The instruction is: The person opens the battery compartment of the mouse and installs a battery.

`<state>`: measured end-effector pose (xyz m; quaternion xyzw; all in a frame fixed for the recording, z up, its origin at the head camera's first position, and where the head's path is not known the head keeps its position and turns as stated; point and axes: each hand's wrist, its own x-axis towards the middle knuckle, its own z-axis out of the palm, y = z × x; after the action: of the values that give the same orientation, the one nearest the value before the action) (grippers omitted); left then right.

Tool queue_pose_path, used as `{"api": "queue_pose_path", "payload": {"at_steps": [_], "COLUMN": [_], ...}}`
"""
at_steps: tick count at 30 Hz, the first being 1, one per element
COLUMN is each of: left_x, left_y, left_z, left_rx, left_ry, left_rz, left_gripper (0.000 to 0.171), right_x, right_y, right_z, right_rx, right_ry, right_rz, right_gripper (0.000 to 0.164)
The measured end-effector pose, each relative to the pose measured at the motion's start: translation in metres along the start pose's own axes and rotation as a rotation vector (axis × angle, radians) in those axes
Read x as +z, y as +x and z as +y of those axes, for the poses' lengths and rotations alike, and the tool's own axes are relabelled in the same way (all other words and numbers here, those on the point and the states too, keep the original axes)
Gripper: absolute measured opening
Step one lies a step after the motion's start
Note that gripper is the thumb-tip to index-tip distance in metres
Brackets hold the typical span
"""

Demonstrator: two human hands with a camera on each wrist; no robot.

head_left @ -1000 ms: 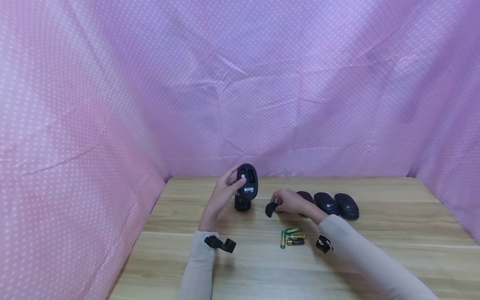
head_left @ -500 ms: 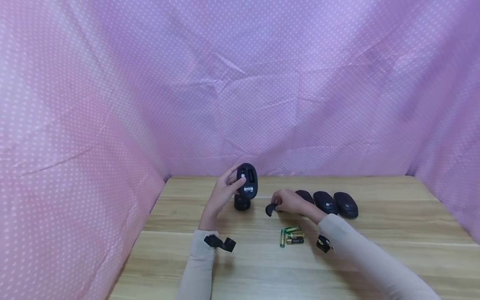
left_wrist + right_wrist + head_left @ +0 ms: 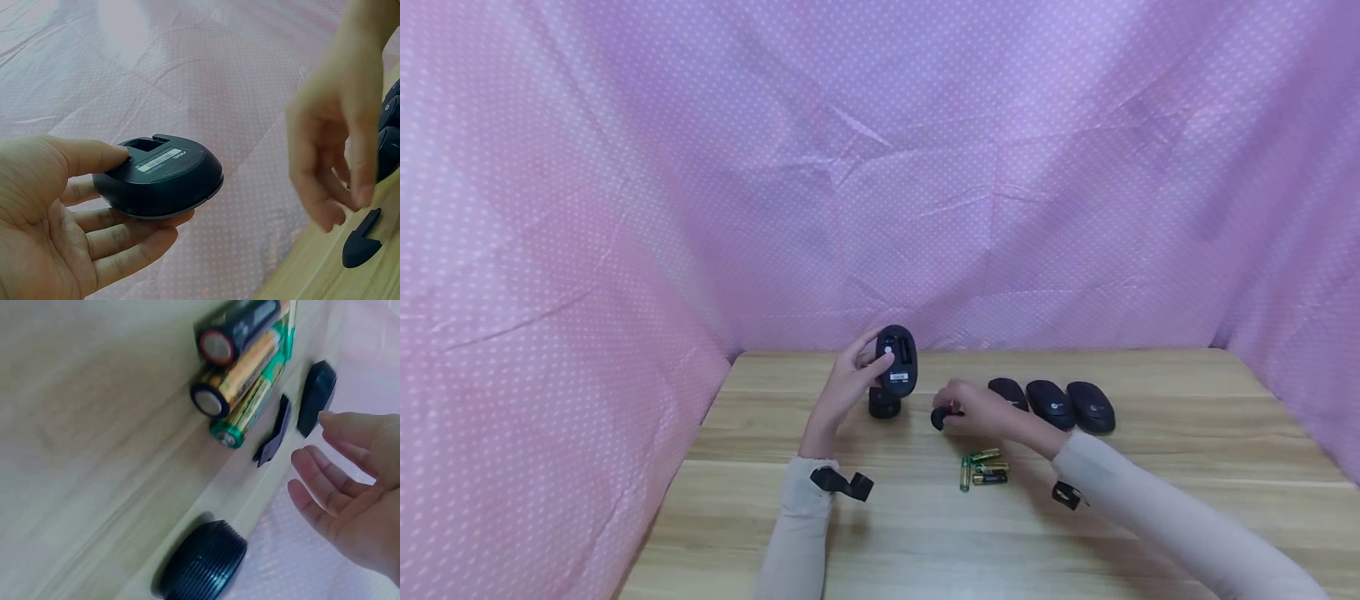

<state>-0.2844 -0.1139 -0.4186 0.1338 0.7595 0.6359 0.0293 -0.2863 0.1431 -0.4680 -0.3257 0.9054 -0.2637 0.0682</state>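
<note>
Has four batteries (image 3: pixel 992 468) clustered below centre in the head view. Positions right hand (image 3: pixel 973 410) right of centre, fingers loosely bent and empty, apparently just clear of a black cover (image 3: pixel 361 245) on the table (image 3: pixel 887 533). Grips an upturned mouse (image 3: pixel 900 367) in left hand (image 3: pixel 850 379) at centre. Includes three mice (image 3: pixel 1051 405) at centre-right, dotted cloth (image 3: pixel 880 167) across upper frame.

Creased pink white-dotted cloth (image 3: pixel 880 192) behind and along both sides of a wooden table (image 3: pixel 1195 408).
</note>
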Motion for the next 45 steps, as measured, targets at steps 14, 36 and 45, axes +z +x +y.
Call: {"api": "queue_pose_path", "payload": {"at_steps": [14, 36, 45], "left_x": [0.001, 0.002, 0.004], "left_y": [0.003, -0.001, -0.004], "left_z": [0.003, 0.001, 0.0], "left_rx": [0.011, 0.005, -0.011], "left_ry": [-0.012, -0.002, -0.009], "left_rz": [-0.01, -0.007, -0.001], "left_gripper": [0.052, 0.055, 0.053], "right_x": [0.002, 0.02, 0.019], "right_y": [-0.046, -0.049, -0.042], "right_z": [-0.017, -0.035, -0.033], "right_rx": [-0.17, -0.279, -0.202], "right_ry": [-0.046, -0.238, -0.055], "right_rz": [-0.188, -0.119, -0.075], "right_gripper": [0.032, 0.023, 0.012]}}
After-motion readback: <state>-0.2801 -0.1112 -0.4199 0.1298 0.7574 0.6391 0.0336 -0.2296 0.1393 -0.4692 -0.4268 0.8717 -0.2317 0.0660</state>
